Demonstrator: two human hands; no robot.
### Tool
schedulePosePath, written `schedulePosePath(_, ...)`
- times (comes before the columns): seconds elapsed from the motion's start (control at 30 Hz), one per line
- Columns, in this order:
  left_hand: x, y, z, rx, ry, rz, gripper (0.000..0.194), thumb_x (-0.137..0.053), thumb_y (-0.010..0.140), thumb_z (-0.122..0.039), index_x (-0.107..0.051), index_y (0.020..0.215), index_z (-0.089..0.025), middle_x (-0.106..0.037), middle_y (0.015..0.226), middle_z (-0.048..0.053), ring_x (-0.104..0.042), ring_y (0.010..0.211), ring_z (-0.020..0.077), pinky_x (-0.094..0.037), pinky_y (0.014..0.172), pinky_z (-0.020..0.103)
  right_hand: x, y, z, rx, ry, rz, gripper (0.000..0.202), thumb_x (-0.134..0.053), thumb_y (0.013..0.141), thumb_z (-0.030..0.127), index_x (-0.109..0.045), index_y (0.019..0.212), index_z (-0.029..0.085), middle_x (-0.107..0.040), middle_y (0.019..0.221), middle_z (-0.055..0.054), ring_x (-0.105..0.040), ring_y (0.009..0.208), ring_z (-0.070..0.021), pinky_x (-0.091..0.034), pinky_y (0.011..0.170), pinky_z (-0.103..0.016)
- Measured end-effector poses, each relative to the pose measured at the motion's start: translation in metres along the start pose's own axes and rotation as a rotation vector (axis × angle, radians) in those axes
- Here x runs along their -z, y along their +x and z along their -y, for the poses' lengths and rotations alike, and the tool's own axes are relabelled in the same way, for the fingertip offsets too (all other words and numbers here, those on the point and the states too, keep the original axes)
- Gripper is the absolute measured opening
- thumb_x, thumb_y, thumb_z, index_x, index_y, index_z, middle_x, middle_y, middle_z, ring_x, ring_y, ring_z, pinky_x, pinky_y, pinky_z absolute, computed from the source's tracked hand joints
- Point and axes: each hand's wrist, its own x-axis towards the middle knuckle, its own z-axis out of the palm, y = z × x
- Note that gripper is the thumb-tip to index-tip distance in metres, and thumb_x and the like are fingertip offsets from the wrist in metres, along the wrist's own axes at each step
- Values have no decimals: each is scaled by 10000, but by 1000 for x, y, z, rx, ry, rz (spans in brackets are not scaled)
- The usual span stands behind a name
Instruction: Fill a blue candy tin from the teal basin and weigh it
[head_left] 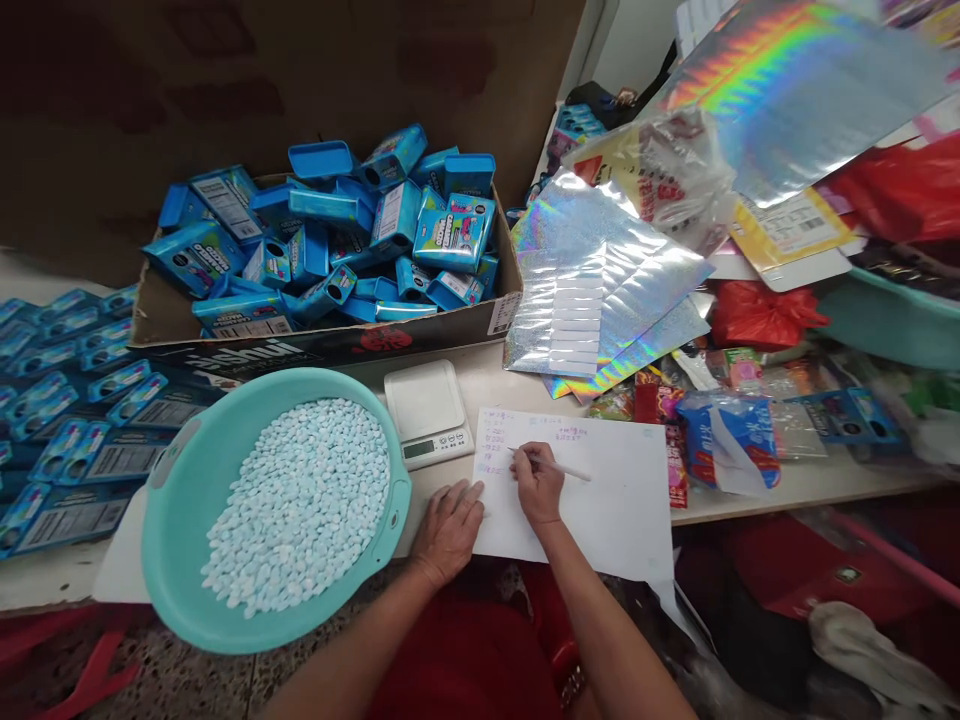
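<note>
Dozens of blue packs [71,445], too overlapped for an exact count, lie at the far left. Next stands one teal basin [176,545], holding a heap of pale blue tablets [307,500] beyond counting. Behind it, one open carton [465,330] is piled with blue boxes [454,235], over a dozen. One white scale [427,400] sits just beside the basin, its pan bare. Below the scale, the left hand [450,525] rests palm down, fingers spread loosely and grasping nothing, their tips over the left edge of one white sheet [615,510]. That sheet lies on the table before the person, lines of handwriting at its upper left. Over it, the right hand [538,485], forearm angled inward, pinches one slim pen [574,472] with curled fingers, the tip beside the writing. Farther right lie several silver envelopes [622,270] and one knotted red bag [769,315].
</note>
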Motion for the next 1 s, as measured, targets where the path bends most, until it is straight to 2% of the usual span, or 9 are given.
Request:
schedulePosePath(0.2, 7, 6, 3, 37, -58, -57, 117, -507, 848, -135, -608, 879, -185, -637, 1160, 53, -525, 1095, 206, -406, 912, 365, 17, 16, 44, -94, 166, 8, 278, -588, 735, 443, -522, 818, 185, -597, 660, 16, -604, 524, -138, -503, 436, -253)
schedulePosePath(0.37, 32, 5, -3, 161, -197, -179, 182, -437, 885, -159, -614, 848, -179, -654, 1006, 83, -566, 988, 206, -435, 847, 364, 47, -22, 84, -118, 221, -25, 293, -673, 704, 411, -575, 849, 175, -620, 691, 0, -625, 609, -154, -523, 478, -253)
schedulePosePath(0.47, 65, 0, -13, 241, -555, 12, 218, -413, 909, -239, -624, 878, -198, -657, 819, 43, -596, 794, 172, -456, 746, 313, 65, -65, 93, -155, 239, -69, 283, -687, 705, 408, -588, 824, 171, -629, 655, -9, -615, 585, -153, -520, 470, -251)
schedulePosePath(0.53, 92, -2, -16, 430, -891, 167, 241, -421, 909, -336, -621, 892, -204, -638, 752, 19, -590, 690, 150, -457, 666, 275, 72, -92, 97, -236, 289, -95, 317, -719, 672, 429, -598, 814, 172, -645, 670, -20, -613, 579, -151, -516, 457, -241)
schedulePosePath(0.6, 118, 0, -13, 679, -1184, 240, 295, -458, 876, -444, -608, 898, -191, -603, 694, -1, -571, 598, 130, -443, 602, 254, 73, -114, 101, -344, 370, -103, 376, -766, 609, 445, -605, 819, 177, -659, 698, -23, -612, 578, -148, -513, 446, -230)
schedulePosePath(0.67, 140, 5, -6, 839, -1370, 252, 374, -532, 808, -527, -584, 935, -179, -566, 627, -29, -535, 516, 113, -421, 561, 246, 68, -128, 109, -420, 445, -85, 420, -797, 562, 449, -610, 825, 181, -663, 707, -20, -609, 575, -142, -512, 442, -220)
schedulePosePath(0.83, 176, 20, 11, 992, -1531, 235, 507, -700, 599, -592, -569, 832, -161, -581, 580, -31, -541, 504, 115, -440, 590, 263, 49, -138, 140, -421, 526, -11, 400, -799, 578, 440, -612, 818, 180, -653, 696, -11, -605, 565, -130, -504, 440, -206)
schedulePosePath(0.9, 187, 22, 10, 1032, -1552, 233, 498, -726, 563, -580, -587, 777, -152, -575, 570, -30, -538, 501, 110, -437, 589, 261, 43, -139, 152, -393, 539, 18, 378, -788, 600, 443, -612, 801, 175, -646, 684, -12, -601, 547, -131, -500, 432, -213)
schedulePosePath(1.0, 204, 21, 1, 1029, -1628, 202, 470, -742, 583, -521, -611, 833, -146, -599, 616, -19, -543, 519, 100, -430, 592, 248, 36, -144, 166, -329, 523, 41, 363, -773, 619, 458, -617, 773, 169, -649, 694, -24, -602, 555, -136, -499, 432, -219)
